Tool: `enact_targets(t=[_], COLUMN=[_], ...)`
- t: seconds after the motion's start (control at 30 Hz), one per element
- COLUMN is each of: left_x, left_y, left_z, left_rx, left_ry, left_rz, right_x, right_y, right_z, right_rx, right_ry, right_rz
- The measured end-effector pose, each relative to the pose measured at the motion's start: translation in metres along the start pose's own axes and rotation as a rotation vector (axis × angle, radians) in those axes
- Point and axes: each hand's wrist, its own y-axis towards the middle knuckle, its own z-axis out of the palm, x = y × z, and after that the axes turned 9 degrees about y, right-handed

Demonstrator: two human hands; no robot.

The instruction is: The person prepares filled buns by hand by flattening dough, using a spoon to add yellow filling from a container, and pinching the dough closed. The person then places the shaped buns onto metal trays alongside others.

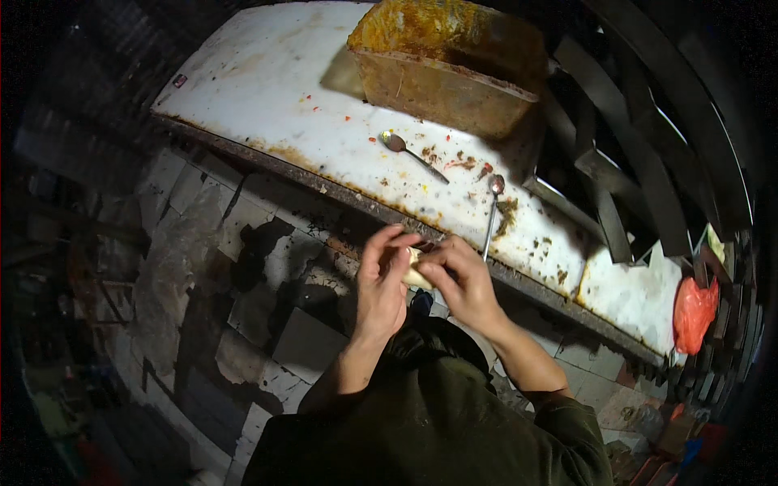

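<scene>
Close to the front edge of the white tabletop, both of my hands are curled around a small, pale, soft-looking lump (416,274), possibly dough. My left hand (379,279) grips it from the left, thumb pressed against its side. From the other side my right hand (463,282) pinches it between thumb and fingers. The fingers cover much of the lump. Just beyond my right hand lies a metal spoon (496,186), its handle pointing back toward me. Farther off rests a second, darker spoon (395,142) with a bit of yellow in its bowl.
A deep, stained brown container (442,91) stands at the back of the white table (267,73). Red and brown crumbs are scattered around the spoons. Dark metal trays or racks (624,162) crowd the right side, near a red plastic bag (694,316). Below is a tiled floor (312,348).
</scene>
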Motion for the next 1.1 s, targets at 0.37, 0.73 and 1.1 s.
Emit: enact_targets(t=[0.37,0.73,1.1], left_x=[0.001,0.028,0.095], left_y=[-0.098,-0.144,-0.198], left_z=[-0.015,0.030,0.158], left_rx=[0.270,0.452,0.600], left_ry=[-0.104,-0.161,-0.178], left_rz=[-0.098,0.037,-0.113], right_x=[0.035,0.065,0.079], right_y=[-0.090,-0.158,-0.263], right_z=[0.047,0.020,-0.110], right_rx=[-0.319,-0.620,-0.660], right_ry=[0.158,0.151,-0.008], right_rz=[0.229,0.287,0.074])
